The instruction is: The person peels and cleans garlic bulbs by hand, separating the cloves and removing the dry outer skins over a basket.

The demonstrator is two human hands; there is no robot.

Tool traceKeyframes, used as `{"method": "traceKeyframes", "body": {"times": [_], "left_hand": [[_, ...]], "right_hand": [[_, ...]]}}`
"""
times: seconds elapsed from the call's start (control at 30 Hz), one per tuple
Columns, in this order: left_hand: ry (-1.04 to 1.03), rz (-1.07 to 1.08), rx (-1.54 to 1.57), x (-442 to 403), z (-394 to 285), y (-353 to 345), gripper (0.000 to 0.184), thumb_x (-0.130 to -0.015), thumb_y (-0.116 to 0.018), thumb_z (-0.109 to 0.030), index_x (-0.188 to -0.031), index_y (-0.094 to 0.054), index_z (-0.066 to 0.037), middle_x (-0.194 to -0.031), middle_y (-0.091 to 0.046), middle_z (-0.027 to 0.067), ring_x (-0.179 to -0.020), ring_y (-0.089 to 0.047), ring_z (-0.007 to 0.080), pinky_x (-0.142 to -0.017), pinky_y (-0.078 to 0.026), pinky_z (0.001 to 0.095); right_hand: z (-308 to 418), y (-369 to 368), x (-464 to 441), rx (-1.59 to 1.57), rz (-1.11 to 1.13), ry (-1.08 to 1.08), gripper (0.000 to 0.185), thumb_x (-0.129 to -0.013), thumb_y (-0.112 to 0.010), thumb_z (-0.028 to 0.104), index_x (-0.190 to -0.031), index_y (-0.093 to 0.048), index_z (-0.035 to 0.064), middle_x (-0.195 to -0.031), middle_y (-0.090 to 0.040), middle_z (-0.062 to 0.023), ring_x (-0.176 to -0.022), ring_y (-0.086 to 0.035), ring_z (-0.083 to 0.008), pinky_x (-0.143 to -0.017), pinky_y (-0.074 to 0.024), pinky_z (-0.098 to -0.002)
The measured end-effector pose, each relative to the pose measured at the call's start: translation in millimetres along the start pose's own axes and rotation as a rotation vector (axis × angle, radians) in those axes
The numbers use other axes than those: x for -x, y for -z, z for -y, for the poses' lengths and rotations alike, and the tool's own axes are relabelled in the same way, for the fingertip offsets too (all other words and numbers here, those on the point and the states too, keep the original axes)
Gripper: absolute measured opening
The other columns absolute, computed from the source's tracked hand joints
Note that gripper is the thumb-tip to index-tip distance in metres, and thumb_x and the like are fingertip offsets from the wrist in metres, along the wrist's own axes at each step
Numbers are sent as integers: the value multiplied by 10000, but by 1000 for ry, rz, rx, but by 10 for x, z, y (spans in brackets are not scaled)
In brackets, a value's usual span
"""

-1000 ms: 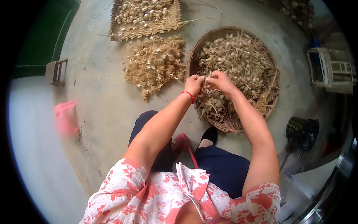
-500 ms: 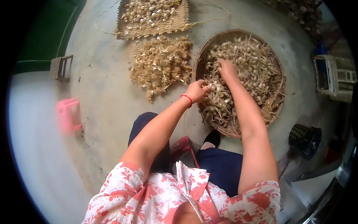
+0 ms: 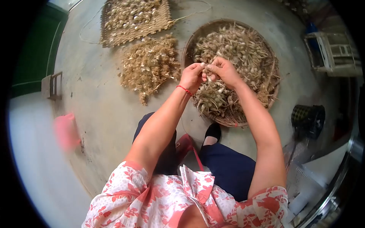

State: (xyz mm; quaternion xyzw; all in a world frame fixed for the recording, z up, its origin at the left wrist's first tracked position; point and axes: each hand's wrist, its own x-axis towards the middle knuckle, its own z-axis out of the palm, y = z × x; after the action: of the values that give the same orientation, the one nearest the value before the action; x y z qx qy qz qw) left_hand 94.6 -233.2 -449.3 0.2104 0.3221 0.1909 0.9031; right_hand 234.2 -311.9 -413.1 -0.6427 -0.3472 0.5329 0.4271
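Both hands meet above the left part of a round woven basket (image 3: 274, 60), fingertips nearly touching. My left hand (image 3: 191, 78), with a red string bracelet at the wrist, pinches a small garlic bulb (image 3: 205, 68), mostly hidden by fingers. Closed on the same bulb from the other side is my right hand (image 3: 225, 72). Below them the basket holds a heap of garlic bulbs (image 3: 245, 49) with dry stems and roots.
Left of the basket lies a pile of brown roots and trimmings (image 3: 148, 62) on the concrete floor. Behind it, a woven tray (image 3: 164, 22) carries cleaned bulbs. A pink stool (image 3: 66, 131) stands left, a wooden stand (image 3: 334, 53) right, and a dark patterned bin (image 3: 308, 119) nearer right.
My right hand has come back from the heap to meet my left hand. My left hand has risen slightly from the basket's edge, and both now pinch a bulb. The camera view has shifted.
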Motion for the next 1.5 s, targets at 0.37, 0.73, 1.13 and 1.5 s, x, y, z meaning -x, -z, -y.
{"method": "traceKeyframes", "body": {"times": [0.37,0.73,1.13,1.5], "left_hand": [[-342,-251,-891,-91,370,256,152,-869,-596,-157,-815,-595,-15,-683,-571,-2,-595,-484,71,-537,-397,232],[-353,-141,-864,96,139,473,237,-904,-547,-154,-1117,-501,-63,-787,-570,47,-584,-545,129,-416,-411,254],[79,-220,-572,130,-83,250,627,-885,-602,-194,-1373,-259,1,-1025,-549,118,-669,-582,133,-533,-515,284],[0,-296,-298,-105,282,161,215,-944,-473,-211,-861,-542,-26,-668,-561,55,-463,-522,126,-383,-409,253]], "right_hand": [[-13,-99,156,121,108,-292,184,-880,-607,174,-968,-576,15,-841,-586,-20,-718,-576,-81,-579,-502,-247],[-337,39,-705,1150,-33,-134,204,-832,-640,122,-994,-589,9,-929,-601,-137,-883,-606,-282,-780,-502,-393],[-106,216,-688,190,106,-130,100,-851,-578,55,-914,-631,-1,-760,-632,-48,-640,-598,-103,-570,-497,-251],[-21,-188,72,298,-240,-8,108,-839,-609,79,-781,-564,0,-653,-576,-36,-543,-575,-96,-491,-489,-243]]}}
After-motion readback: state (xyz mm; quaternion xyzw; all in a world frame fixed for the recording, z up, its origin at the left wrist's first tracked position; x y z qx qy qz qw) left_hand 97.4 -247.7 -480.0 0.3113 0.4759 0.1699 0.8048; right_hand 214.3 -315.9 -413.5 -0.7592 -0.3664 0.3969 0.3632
